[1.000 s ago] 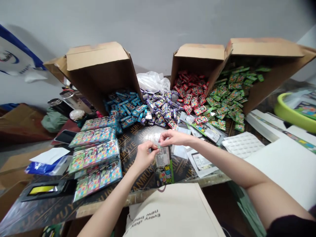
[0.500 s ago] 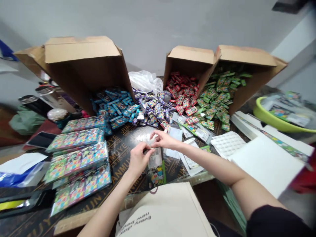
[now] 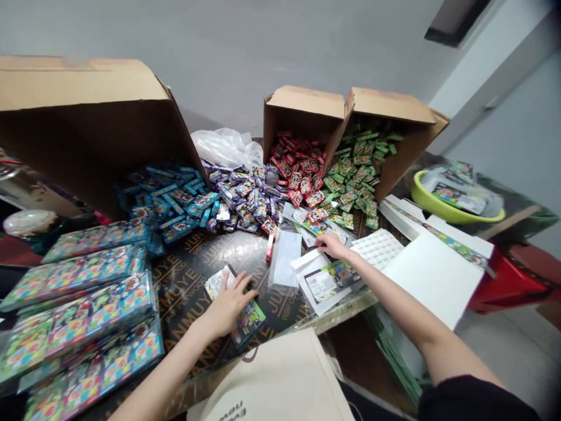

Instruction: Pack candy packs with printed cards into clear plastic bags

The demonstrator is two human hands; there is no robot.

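My left hand [image 3: 231, 304] lies with fingers spread on a flat printed packet [image 3: 249, 318], black and green with a white panel, on the dark table [image 3: 184, 304]. Part of the packet is hidden under the palm. My right hand [image 3: 333, 245] has its fingers bent close together at the upper edge of some white sheets and printed packets [image 3: 326, 283]; whatever is between the fingertips is hidden. Left of it lie a translucent sleeve [image 3: 286, 260] and a small red box [image 3: 269, 248].
Cardboard boxes on their sides spill blue packs [image 3: 175, 199], red packs [image 3: 302, 169] and green packs [image 3: 357, 169]. Purple packs [image 3: 245, 196] lie between. Filled colourful packages [image 3: 87, 298] are stacked left. Label sheets [image 3: 379, 248], white card [image 3: 433, 280] and a yellow-green basin [image 3: 456, 213] are right.
My hands have separated. The left now lies flat on the packet, which has turned at an angle; the right has moved right to the sheets. The view has swung right.
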